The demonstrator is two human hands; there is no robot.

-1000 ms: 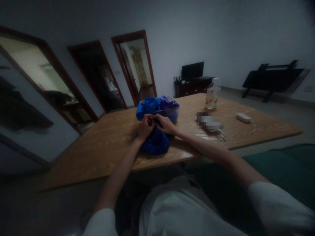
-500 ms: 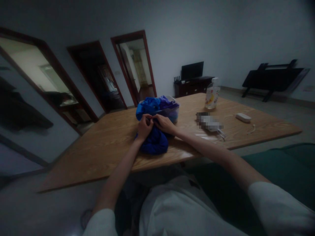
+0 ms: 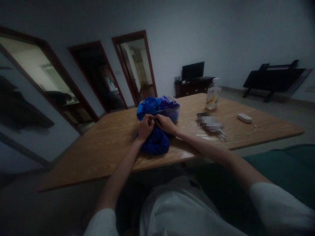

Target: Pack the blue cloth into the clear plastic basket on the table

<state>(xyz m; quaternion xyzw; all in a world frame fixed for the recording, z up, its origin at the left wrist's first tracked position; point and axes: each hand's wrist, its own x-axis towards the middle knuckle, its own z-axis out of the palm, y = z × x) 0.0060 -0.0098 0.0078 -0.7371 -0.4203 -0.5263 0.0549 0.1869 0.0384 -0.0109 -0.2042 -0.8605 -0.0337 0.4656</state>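
Note:
A bundle of dark blue cloth (image 3: 156,144) lies on the wooden table (image 3: 103,147) near its front edge. My left hand (image 3: 145,127) and my right hand (image 3: 165,124) meet on top of the bundle, fingers curled and pinching the cloth between them. Just behind my hands stands a clear tub (image 3: 172,111) heaped with blue and purple cloth (image 3: 154,104).
To the right on the table are a clear pump bottle (image 3: 212,95), a blurred-out dark item (image 3: 210,123), and a small white device (image 3: 244,118) with a cord. Doorways open at the back left. A TV stand (image 3: 193,86) and a dark bench are at the far wall.
None beyond small finger motions on the cloth; the view shifts slightly.

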